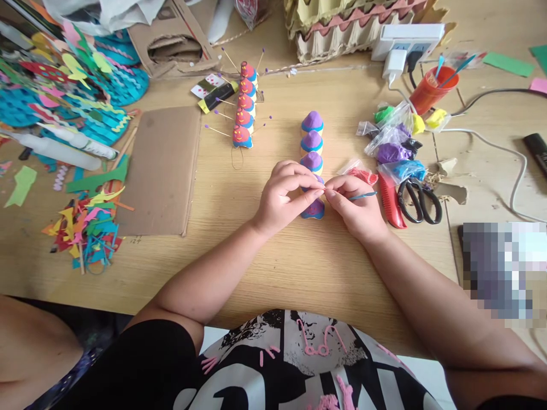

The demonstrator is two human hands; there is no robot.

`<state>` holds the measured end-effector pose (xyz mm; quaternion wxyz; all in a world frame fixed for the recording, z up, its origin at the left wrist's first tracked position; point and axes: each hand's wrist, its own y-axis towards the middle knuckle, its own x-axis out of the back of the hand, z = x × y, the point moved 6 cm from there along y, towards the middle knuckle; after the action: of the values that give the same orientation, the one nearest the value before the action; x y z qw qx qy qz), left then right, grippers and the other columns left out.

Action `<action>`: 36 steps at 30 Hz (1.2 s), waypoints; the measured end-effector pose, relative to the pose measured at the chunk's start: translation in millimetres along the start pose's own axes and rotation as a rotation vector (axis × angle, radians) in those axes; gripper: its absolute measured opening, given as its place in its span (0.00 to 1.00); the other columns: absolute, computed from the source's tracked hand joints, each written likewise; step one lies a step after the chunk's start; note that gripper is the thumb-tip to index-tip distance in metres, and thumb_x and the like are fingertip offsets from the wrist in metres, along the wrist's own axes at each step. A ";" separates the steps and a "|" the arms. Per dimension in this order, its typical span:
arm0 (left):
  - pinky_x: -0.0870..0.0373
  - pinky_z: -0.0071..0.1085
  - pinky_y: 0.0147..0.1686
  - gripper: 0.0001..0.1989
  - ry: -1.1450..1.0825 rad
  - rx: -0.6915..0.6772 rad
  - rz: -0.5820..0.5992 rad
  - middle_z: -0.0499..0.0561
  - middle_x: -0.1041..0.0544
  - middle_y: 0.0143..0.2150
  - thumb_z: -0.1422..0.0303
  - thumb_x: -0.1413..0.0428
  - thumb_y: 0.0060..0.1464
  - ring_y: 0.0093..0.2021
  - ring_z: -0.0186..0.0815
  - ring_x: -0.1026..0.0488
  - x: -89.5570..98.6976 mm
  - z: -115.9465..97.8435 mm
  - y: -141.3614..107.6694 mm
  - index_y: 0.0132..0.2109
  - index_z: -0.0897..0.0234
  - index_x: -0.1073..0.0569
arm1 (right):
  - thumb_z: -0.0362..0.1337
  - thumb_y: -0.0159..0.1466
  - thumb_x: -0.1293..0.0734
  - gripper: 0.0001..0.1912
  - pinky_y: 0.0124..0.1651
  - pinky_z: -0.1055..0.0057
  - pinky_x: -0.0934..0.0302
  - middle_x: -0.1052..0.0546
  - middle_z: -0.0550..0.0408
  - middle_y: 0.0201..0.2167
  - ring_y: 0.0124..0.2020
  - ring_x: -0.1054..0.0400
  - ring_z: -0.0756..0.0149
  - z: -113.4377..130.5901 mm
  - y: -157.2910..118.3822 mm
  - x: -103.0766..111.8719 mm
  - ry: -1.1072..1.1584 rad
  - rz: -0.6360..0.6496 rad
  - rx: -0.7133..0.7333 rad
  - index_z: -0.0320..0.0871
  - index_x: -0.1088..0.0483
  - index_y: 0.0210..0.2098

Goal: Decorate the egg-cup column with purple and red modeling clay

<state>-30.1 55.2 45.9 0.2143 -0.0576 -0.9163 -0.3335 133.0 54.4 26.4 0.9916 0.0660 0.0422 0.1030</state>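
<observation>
My left hand [284, 196] and my right hand [356, 208] meet fingertip to fingertip over the near end of a row of purple-topped, blue-rimmed cones [312, 142]. Both are pinched closed on a tiny reddish bit, too small to make out well. A thin blue tool [363, 195] sticks out from my right hand's fingers. Farther back on the left stands a finished-looking row of red and blue cones [245, 117] with small faces and purple-tipped sticks. Red clay in a clear bag [361, 171] lies just behind my right hand.
Black-handled scissors [419, 202], bagged clay [393, 152], a red cup [431, 91] and a power strip [408, 40] are on the right. Cardboard [158, 171], paper scraps [92, 222] and glue bottles [64, 149] lie left. Egg cartons [342, 34] stand behind. Another person's bare limb [34, 353] shows at lower left.
</observation>
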 end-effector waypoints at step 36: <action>0.25 0.40 0.55 0.06 0.039 -0.041 -0.062 0.49 0.17 0.39 0.63 0.37 0.67 0.46 0.37 0.22 2.8 -4.2 -0.1 0.40 0.58 0.19 | 0.60 0.59 0.23 0.24 0.31 0.68 0.37 0.23 0.56 0.27 0.28 0.34 0.68 -3.6 1.3 1.5 -0.069 -0.042 -0.005 0.45 0.22 0.31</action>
<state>-31.1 52.4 49.9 0.2203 -0.0272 -0.9062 -0.3598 133.8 56.4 22.9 0.9945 0.0662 0.0091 0.0802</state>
